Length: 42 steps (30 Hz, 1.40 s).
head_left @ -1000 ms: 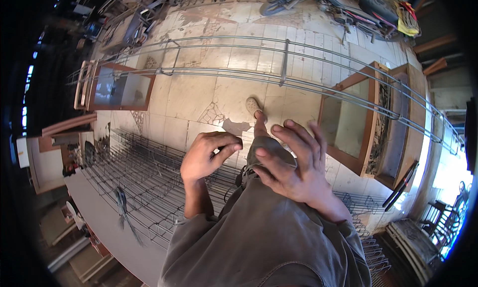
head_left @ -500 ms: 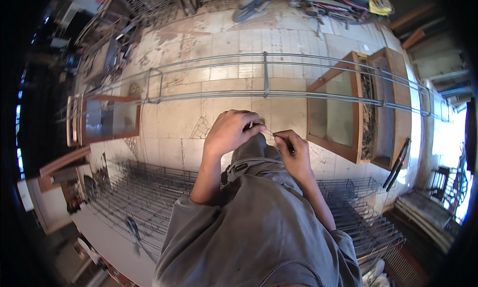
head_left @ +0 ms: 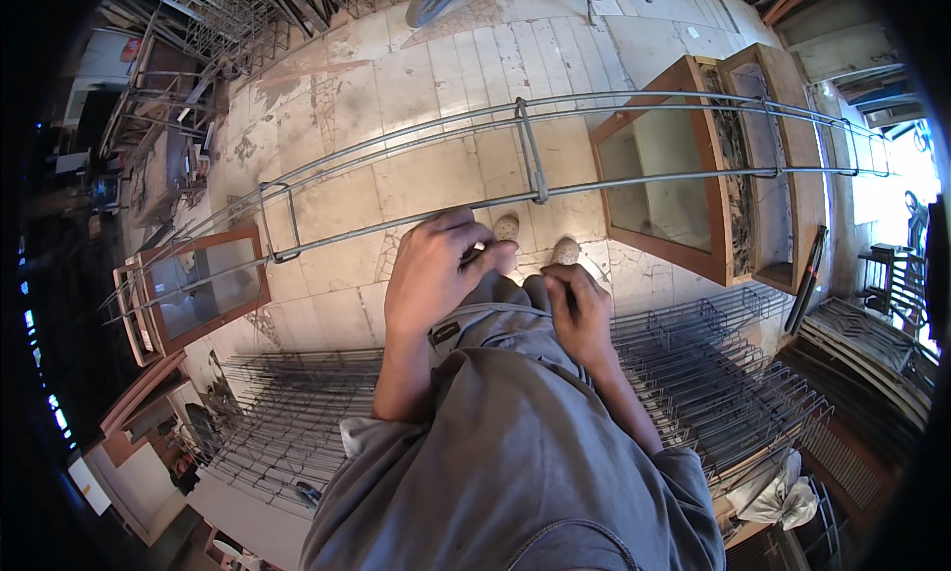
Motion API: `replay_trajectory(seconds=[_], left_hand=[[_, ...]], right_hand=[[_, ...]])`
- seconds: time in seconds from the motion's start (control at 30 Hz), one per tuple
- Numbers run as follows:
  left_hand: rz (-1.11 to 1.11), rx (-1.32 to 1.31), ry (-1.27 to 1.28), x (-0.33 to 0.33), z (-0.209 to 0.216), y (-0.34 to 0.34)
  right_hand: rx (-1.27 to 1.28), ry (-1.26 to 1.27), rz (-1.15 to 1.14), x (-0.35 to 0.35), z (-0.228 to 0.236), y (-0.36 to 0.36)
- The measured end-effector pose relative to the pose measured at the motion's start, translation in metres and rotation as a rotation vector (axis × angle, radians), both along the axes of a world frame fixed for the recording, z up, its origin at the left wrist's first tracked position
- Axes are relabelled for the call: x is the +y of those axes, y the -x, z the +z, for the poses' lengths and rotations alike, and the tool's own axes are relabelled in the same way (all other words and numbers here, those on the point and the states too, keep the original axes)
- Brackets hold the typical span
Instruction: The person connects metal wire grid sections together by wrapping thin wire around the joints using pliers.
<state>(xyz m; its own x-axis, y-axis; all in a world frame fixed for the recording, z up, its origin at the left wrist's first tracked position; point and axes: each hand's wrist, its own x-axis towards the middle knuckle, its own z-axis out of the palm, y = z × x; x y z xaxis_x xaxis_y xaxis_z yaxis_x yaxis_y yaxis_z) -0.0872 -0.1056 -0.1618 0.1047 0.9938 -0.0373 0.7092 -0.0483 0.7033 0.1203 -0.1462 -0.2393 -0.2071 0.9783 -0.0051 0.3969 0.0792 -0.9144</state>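
Note:
My left hand point(head_left: 436, 269) is closed in a pinch, thumb against the bent fingers, just on the near side of a long cage of steel rods point(head_left: 396, 219). Lower and to its right, my right hand point(head_left: 580, 309) is also pinched, thumb on forefinger, in front of my waist. Whatever lies between the fingertips is too fine to make out now. Rectangular wire loops point(head_left: 531, 153) join the cage's long rods. The cage spans from a glass-paned wooden cabinet point(head_left: 265, 264) at the left to a larger one point(head_left: 715, 175) at the right.
Stacked steel cages point(head_left: 713, 373) lie close at my right side, more point(head_left: 297, 403) at my left. A long dark tool point(head_left: 807, 279) leans by the right cabinet. My shoes point(head_left: 566, 251) stand on the worn tiled floor point(head_left: 436, 86). A wheel point(head_left: 432, 1) shows at the far edge.
A thin wire stretched between my fingertips earlier; it no longer shows. My view has tilted nearer, bringing my shoes into sight. Both hands stay pinched, the left now nearer the cage's near rod.

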Motion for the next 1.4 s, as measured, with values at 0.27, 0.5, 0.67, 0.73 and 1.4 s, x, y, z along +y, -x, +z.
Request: replay_trajectory(seconds=[0.27,0.5,0.67,0.73,1.4], left_hand=[[0.058,0.142,-0.34,0.024,-0.031,0.0],[-0.019,0.156,-0.18,0.024,-0.047,-0.006],[-0.009,0.196,-0.203,0.031,-0.046,-0.002],[0.042,0.193,-0.186,0.029,-0.044,0.001],[0.116,-0.221,-0.046,0.046,-0.041,-0.023]], right_hand=[[0.06,0.065,-0.275,0.024,-0.037,0.036],[-0.114,-0.019,-0.285,0.016,-0.024,0.042],[-0.282,0.008,-0.151,0.029,-0.029,0.032],[-0.28,0.05,-0.159,0.03,-0.029,0.033],[0.108,0.025,-0.345,0.036,-0.009,0.066]])
